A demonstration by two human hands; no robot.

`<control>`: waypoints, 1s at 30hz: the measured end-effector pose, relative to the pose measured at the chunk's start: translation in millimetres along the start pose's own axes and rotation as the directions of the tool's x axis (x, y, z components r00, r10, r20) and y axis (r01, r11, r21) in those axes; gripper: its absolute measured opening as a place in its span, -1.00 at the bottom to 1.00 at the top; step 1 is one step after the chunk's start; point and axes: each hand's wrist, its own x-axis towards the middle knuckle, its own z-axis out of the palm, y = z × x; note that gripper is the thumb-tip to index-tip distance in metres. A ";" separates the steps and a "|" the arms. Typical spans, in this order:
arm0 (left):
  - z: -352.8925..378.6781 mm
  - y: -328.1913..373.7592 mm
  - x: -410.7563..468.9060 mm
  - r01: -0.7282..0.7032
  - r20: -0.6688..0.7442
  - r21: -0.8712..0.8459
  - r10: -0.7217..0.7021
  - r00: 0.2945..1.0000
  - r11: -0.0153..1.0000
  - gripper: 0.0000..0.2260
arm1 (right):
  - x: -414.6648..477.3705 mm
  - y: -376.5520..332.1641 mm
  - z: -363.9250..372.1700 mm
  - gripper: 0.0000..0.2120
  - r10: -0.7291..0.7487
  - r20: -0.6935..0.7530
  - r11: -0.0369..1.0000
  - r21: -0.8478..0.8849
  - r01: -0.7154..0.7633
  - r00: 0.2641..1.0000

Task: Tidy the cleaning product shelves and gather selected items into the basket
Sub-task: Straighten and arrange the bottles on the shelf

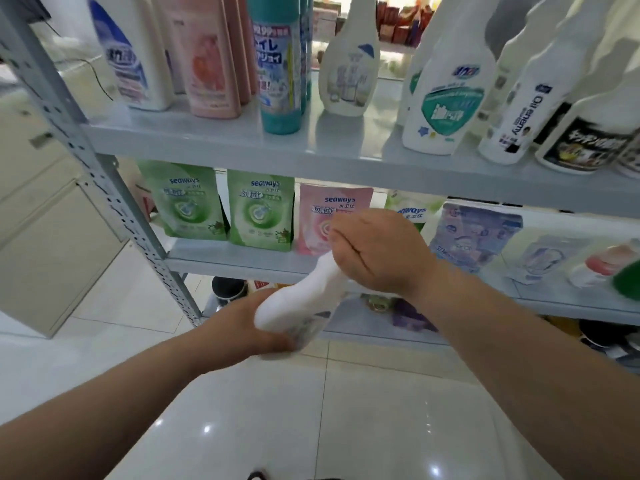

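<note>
- Left hand (258, 327) — fingers curled under and around the broad base of the white bottle (304, 296), gripping it.
- Right hand (374, 251) — clenched around the narrow neck end of the same bottle, with the back of the hand toward the camera; the cap is hidden under the fingers.
- White bottle: held in the air by both hands, in front of the middle shelf (221, 258) and above the tiled floor (346, 410), touching neither. It is blurred, so its label cannot be read.
- Long axis: tilted, with the base at lower left and the neck at upper right, pointing up toward the shelves.
- Contents: cannot be told, as the bottle wall is opaque.
- Upper shelf (207, 140): holds upright bottles. From the left these are a white jug (131, 53) with a blue label, a row of pink bottles (207, 57), a teal bottle (280, 64) and a white spray-shaped bottle (349, 64). More white bottles stand at the right, one marked "Oil enemy" (519, 112).
- Middle shelf: holds standing pouches. Two are green (187, 202), one is pink (318, 216) and partly behind the right hand, and a blue-and-white pouch (474, 233) stands further right.
</note>
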 end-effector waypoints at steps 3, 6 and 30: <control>-28.6 3.7 2.2 -0.025 0.065 -0.063 0.029 0.997 0.998 -0.38 | 19.6 -3.0 -4.6 -0.64 -0.032 -0.020 0.998 0.052 0.033 0.999; -45.2 6.8 6.9 -0.050 -0.019 -0.136 0.047 0.999 0.989 -0.39 | 31.2 -7.0 -5.1 -0.72 0.204 -0.022 0.927 0.325 -0.186 0.979; -80.3 96.0 142.3 -0.047 -0.216 0.928 0.639 0.739 0.369 -0.35 | 113.3 83.5 -25.7 -0.21 0.593 -0.247 0.673 0.674 -0.304 0.766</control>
